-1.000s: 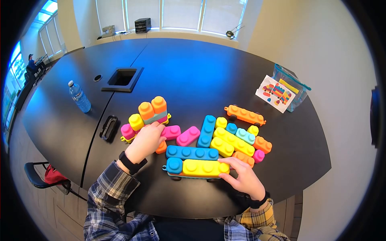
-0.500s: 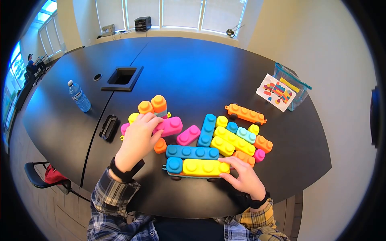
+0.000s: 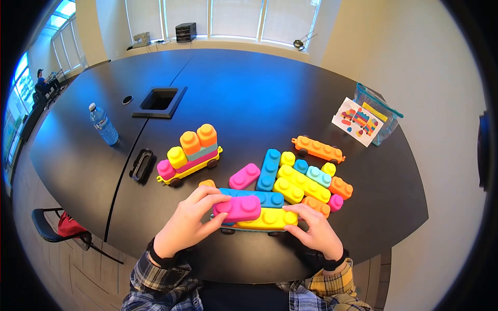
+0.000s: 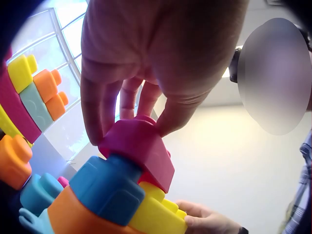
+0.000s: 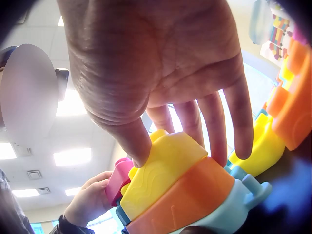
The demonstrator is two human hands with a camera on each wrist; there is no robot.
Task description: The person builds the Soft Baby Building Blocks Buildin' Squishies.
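One dark chair (image 3: 42,225) is seen at the left edge, with a red item (image 3: 70,226) laid on its seat. On the table (image 3: 249,93), a water bottle (image 3: 106,127) is stood upright at the left, and a black open-centred object (image 3: 139,179) is placed nearer. Right of these, a finished-looking toy wagon (image 3: 193,161) is stacked with magenta, yellow, teal and orange pieces on a yellow base. A small orange block (image 3: 206,183) is partly hidden beyond the left hand (image 3: 192,220), by whose thumb and fingers a magenta block (image 3: 237,209) is pinched. That block is held over the near wagon (image 5: 185,195), above its small blue block (image 4: 107,190) and yellow block (image 3: 267,218); whether it is pressed home cannot be told. Just beyond, a long blue block (image 3: 270,199) is laid, with a pink block (image 3: 245,176) farther off and an upended-looking row of blue studs (image 3: 268,170) beside it. The wagon's right end is gripped between the thumb and fingers of the right hand (image 3: 316,230). Farther right, mixed blocks (image 3: 303,182) are clustered below an orange wheeled base (image 3: 317,149); at the far right, a picture card (image 3: 358,121) is propped against a clear bag (image 3: 386,129).
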